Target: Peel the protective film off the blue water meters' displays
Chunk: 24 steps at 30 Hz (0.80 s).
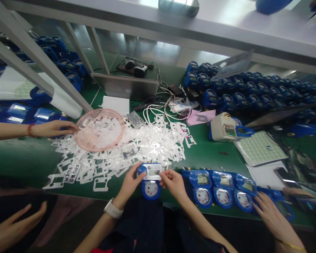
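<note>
A blue water meter (151, 182) with a round dial and a small screen stands at the near edge of the green table (208, 154). My left hand (132, 181), a white watch on its wrist, grips the meter's left side. My right hand (173, 182) pinches the right end of a white label across the meter's top. Both hands are closed on the meter.
A heap of white sticker backings (137, 147) and a pink plastic dish (100, 129) lie behind it. Three more meters (222, 188) line up to the right. Other people's hands (52, 128) reach in from the left, lower left and lower right. Laptop (127, 88), cables and stacked meters (252, 91) fill the back.
</note>
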Available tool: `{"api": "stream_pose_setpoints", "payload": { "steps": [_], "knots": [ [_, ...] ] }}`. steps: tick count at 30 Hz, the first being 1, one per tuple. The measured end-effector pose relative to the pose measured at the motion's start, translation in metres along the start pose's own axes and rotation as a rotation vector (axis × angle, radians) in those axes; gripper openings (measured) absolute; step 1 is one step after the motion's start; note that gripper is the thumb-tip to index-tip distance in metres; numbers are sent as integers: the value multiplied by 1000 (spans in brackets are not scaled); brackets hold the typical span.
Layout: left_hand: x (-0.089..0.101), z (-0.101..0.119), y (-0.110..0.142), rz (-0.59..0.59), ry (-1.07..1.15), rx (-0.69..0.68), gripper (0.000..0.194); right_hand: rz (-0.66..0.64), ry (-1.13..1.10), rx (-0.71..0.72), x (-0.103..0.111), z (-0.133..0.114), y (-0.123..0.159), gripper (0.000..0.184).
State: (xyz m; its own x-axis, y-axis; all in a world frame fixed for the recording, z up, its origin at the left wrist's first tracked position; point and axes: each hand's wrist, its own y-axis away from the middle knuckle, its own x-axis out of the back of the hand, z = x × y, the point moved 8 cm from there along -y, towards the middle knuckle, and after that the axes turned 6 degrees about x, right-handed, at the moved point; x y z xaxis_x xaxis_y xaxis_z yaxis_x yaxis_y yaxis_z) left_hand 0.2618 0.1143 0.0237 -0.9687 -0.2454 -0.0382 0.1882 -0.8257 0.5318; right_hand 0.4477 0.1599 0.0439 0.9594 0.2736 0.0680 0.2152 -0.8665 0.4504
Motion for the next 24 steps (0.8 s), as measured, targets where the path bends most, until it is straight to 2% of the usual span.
{"api": "stream_pose_setpoints", "payload": {
  "steps": [13, 24],
  "knots": [
    [-2, -2, 1, 6, -27, -19, 69, 2, -50, -49, -1, 13, -7, 43],
    [-3, -6, 2, 11, -66, -58, 61, -15, -58, -104, -4, 16, -11, 38]
  ]
}}
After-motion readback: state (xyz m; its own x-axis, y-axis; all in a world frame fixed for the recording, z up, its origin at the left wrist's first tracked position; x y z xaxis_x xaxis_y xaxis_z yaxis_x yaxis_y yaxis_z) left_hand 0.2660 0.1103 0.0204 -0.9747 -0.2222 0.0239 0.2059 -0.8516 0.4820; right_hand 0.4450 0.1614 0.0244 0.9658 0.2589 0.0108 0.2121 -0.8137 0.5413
